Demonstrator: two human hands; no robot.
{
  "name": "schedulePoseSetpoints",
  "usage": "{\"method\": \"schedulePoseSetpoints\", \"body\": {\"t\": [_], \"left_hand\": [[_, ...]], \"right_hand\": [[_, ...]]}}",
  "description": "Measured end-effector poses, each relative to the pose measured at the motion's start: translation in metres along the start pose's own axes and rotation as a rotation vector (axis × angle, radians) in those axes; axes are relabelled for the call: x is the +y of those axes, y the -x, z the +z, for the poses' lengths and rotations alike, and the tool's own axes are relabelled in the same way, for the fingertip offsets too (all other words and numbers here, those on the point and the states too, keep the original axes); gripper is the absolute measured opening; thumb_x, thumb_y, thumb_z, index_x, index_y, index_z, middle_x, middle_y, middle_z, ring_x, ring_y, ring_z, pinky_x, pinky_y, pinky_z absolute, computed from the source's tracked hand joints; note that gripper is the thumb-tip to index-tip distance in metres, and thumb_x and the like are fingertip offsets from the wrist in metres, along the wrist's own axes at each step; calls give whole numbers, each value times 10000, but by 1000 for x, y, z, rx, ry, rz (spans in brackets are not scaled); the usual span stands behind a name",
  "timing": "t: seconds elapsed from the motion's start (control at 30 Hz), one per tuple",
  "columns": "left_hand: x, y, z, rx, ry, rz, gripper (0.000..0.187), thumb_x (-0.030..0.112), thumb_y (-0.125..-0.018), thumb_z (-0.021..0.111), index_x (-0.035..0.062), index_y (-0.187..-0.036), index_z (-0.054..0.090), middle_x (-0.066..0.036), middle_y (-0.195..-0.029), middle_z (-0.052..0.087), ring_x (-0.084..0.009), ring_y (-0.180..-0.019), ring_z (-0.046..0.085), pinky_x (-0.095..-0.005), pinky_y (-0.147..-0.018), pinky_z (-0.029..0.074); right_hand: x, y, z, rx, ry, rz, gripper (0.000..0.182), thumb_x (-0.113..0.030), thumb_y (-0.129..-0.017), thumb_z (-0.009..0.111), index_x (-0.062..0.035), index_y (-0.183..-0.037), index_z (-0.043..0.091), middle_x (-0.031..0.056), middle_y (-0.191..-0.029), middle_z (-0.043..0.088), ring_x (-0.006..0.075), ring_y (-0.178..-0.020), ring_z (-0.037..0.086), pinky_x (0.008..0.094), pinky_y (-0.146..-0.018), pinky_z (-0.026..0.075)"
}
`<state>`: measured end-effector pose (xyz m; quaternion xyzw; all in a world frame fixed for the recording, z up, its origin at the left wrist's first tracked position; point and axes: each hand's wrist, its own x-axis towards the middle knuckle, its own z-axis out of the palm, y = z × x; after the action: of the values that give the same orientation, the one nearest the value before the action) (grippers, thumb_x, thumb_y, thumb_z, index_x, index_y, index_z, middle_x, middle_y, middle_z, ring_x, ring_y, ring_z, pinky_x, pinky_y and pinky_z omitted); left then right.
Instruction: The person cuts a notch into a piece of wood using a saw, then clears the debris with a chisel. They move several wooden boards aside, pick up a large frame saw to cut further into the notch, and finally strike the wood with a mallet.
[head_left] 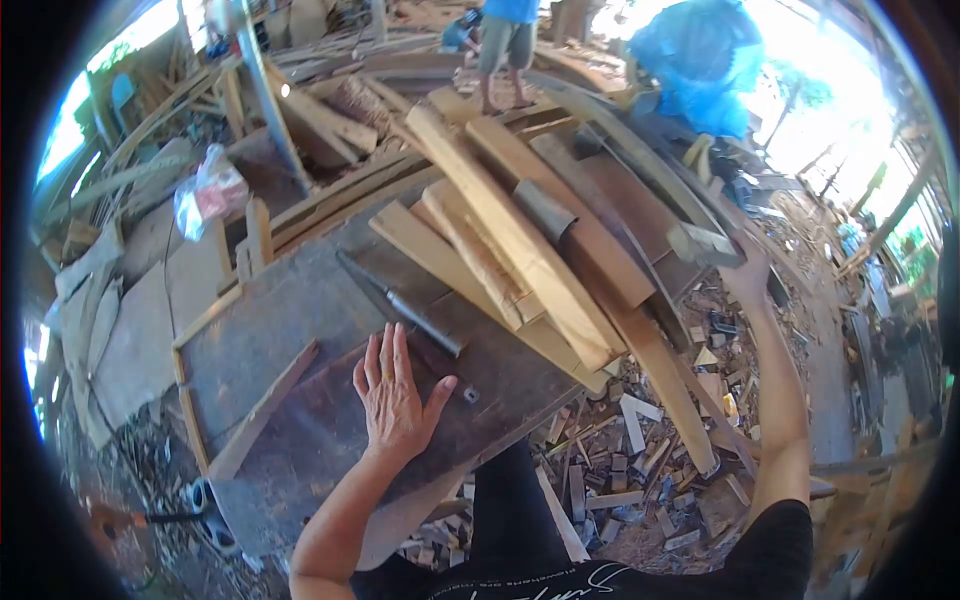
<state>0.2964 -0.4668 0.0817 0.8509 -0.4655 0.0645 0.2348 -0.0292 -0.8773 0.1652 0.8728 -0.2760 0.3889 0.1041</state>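
My left hand (398, 400) is over the dark worktable (300, 300), fingers stretched out and apart, with nothing in it. Just beyond its fingertips lies a dark metal tool (425, 322). To its left rests a thin wood strip (265, 408). At the right, my right hand (750, 268) is at the end of a long wooden beam (700, 243), its fingers partly hidden behind the wood. Between my hands, several planks are stacked, among them a light curved plank (520, 240) and a reddish board (560, 210) with a dark curved piece (546, 208) on top.
Wood offcuts (650, 480) cover the ground below the table. A plastic bag (212, 192) hangs at the left near upright boards. A person (508, 45) stands beyond the planks, and another person (461, 33) is low behind. A blue plastic cover (700, 65) is at the upper right.
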Motion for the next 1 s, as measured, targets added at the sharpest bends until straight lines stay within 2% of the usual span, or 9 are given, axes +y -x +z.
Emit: {"method": "schedulePoseSetpoints", "body": {"t": [0.07, 0.2, 0.33, 0.4, 0.5, 0.57, 0.73, 0.87, 1.0], "left_hand": [[5, -7, -1, 15, 9, 35, 893, 504, -865, 623, 9, -1500, 239, -226, -1493, 332, -400, -1404, 266, -519, -1126, 186], [8, -12, -1, -18, 6, 51, 886, 494, -863, 629, 30, -1508, 236, -211, -1492, 354, -403, -1405, 272, -523, -1129, 189], [9, -12, 1, 13, -35, 89, 864, 506, -869, 614, 46, -1507, 256, -213, -1486, 364, -409, -1393, 287, -528, -1123, 201], [7, -13, 3, 18, -19, 149, 851, 526, -882, 590, 39, -1501, 268, -221, -1481, 370, -417, -1382, 300, -531, -1118, 208], [-3, -3, 8, 184, 171, 113, 767, 506, -924, 542, 11, -1467, 324, -233, -1427, 418, -417, -1304, 374, -515, -1091, 261], [-5, 19, 5, 137, 184, 97, 745, 497, -933, 532, -6, -1451, 346, -239, -1424, 421, -418, -1307, 374, -513, -1092, 261], [-4, 93, -4, 22, 19, 276, 632, 383, -947, 546, -22, -1414, 415, -244, -1434, 414, -416, -1324, 372, -516, -1093, 272], [1, 137, -13, 9, 12, 351, 570, 252, -928, 592, -71, -1373, 440, -236, -1429, 428, -418, -1319, 384, -504, -1097, 293], [-36, 166, -6, 142, 70, 484, 424, 37, -866, 565, -28, -1284, 553, -199, -1322, 525, -389, -1203, 498, -480, -1008, 398]], "right_hand": [[-16, -22, 1, 213, -181, 133, 315, -248, -694, 789, -40, -906, 685, 144, -757, 674, 333, -733, 668, 397, -662, 499], [-63, -72, -17, 294, -154, 370, 517, -518, -731, 784, -50, -944, 735, 141, -781, 706, 300, -759, 698, 369, -686, 527], [-92, -106, -28, 473, -233, 632, 581, -603, -722, 748, -76, -968, 750, 122, -806, 725, 303, -769, 701, 388, -703, 531], [-79, -114, -17, 614, -179, 752, 600, -614, -716, 744, -65, -958, 747, 131, -804, 725, 313, -781, 700, 402, -722, 530], [-97, -113, -35, 620, -492, 917, 575, -581, -719, 766, -49, -935, 742, 104, -734, 707, 253, -671, 685, 370, -640, 531], [-136, -106, -68, 718, -954, 797, 368, -360, -740, 849, -44, -796, 669, -8, -564, 548, 56, -438, 473, 228, -396, 378], [-196, -65, -122, 704, -1242, 847, 342, -339, -763, 834, -58, -760, 640, -7, -535, 525, 78, -413, 458, 240, -383, 356], [-246, -11, -154, 641, -1513, 916, 348, -344, -774, 821, -66, -849, 624, -7, -555, 517, 93, -435, 480, 253, -429, 389], [-291, 48, -164, 577, -1577, 828, 329, -354, -810, 787, -82, -842, 605, -2, -592, 535, 109, -459, 498, 276, -457, 407]]}}
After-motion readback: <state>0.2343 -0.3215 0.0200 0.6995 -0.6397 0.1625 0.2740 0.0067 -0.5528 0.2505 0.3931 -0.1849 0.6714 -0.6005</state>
